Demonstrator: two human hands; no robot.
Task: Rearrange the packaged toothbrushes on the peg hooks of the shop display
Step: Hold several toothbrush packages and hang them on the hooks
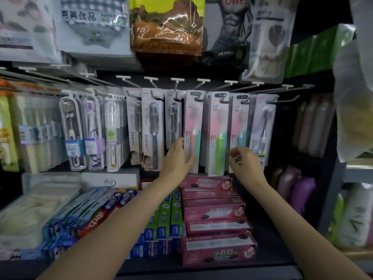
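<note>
pink toothbrush pack (193,130), left grip (177,158) holding its lower edge

Both bare forearms reach forward and upward from the lower edge of the view, converging slightly. The left hand (177,156) is raised with its back toward the viewer, thumb uppermost, fingers curled toward the right. The right hand (245,160) is held at about the same height, well apart from the left, wrist bent, fingers (235,153) loosely curled with their tips drawn together.
</note>
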